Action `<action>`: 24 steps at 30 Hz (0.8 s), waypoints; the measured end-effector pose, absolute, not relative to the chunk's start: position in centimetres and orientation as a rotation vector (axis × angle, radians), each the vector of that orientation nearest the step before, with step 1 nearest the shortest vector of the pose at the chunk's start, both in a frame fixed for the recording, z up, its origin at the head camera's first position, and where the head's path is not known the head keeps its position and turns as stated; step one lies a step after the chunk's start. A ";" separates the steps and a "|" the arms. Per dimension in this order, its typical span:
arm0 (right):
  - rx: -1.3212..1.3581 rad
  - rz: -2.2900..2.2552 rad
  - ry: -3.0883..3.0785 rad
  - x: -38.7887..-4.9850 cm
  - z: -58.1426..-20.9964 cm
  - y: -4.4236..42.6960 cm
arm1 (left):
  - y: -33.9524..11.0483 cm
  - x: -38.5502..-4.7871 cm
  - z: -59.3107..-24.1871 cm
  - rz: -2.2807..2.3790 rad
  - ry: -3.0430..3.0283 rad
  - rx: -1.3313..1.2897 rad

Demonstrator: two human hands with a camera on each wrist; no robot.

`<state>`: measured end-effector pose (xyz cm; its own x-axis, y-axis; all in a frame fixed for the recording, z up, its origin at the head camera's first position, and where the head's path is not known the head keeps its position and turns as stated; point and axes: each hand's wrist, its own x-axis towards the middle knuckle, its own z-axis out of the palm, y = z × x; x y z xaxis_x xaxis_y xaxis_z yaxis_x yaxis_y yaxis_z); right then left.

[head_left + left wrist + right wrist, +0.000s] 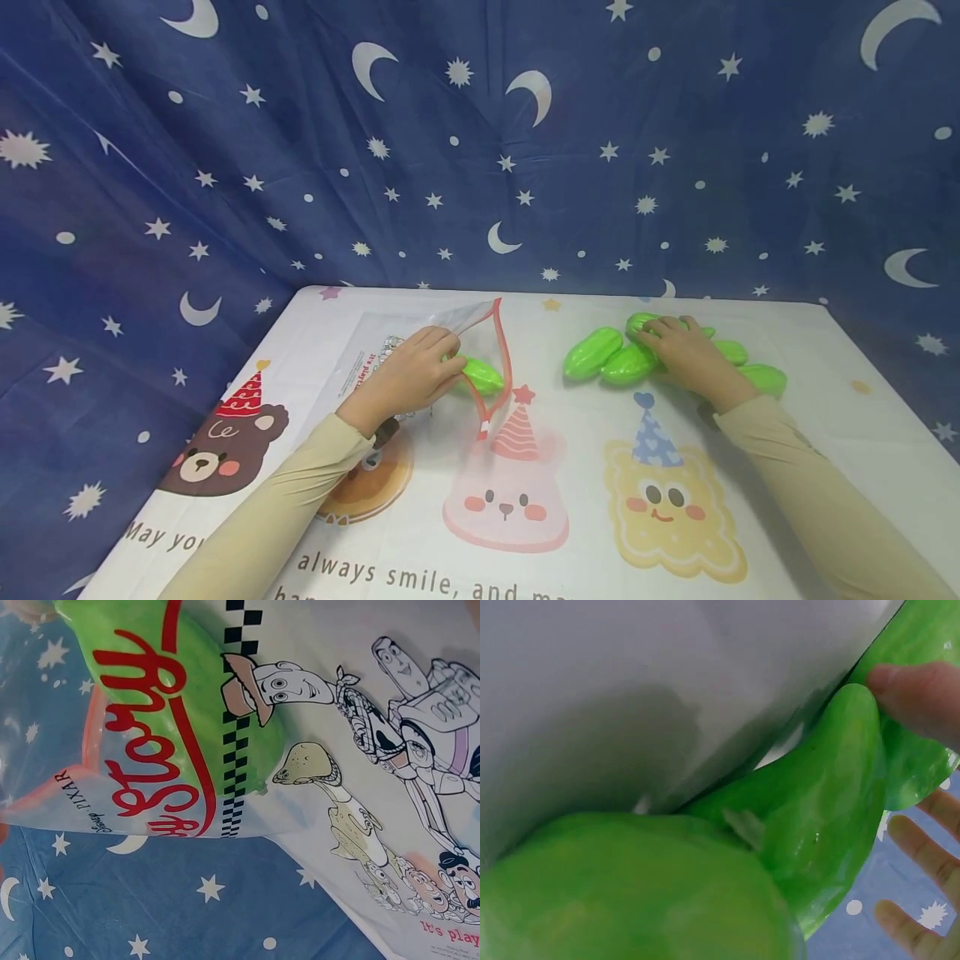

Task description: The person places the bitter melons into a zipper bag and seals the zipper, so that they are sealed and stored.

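In the head view, a clear red-rimmed bag [378,333] is lying on the printed cloth [585,500], its lifted edge being pinched between thumb and fingers of the left hand [416,371], at 7 o'clock from centre. A bagged green vegetable [483,377] is lying in the bag's mouth, at 3 o'clock from that hand. At 3 to 4 o'clock from centre, an outer green vegetable [642,323] is being touched by the right hand [686,354]; a left pair [594,353] is lying at 9 o'clock from it, a right pair [767,380] at 3 to 4 o'clock.

In the left wrist view, the bagged green vegetable is showing behind red lettering [161,731] at 11 o'clock; finger state cannot be told here.

In the right wrist view, a vegetable at 2 o'clock is being touched by the thumb [922,697], while other fingers [922,847] are being held spread at 4 o'clock; whether it is being pinched cannot be told.
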<state>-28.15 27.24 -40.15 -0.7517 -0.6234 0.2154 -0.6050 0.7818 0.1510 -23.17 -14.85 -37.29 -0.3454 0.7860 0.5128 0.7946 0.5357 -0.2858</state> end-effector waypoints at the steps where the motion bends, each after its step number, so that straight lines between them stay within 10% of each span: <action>1: 0.955 -0.107 -2.719 -28.2 -40.1 27.2 | -14.9 -23.2 -37.3 -0.017 -2.170 -1.272; 24: 1.037 0.019 -2.609 -27.6 -39.4 27.9 | -14.8 -23.4 -37.3 -0.001 -2.147 -1.294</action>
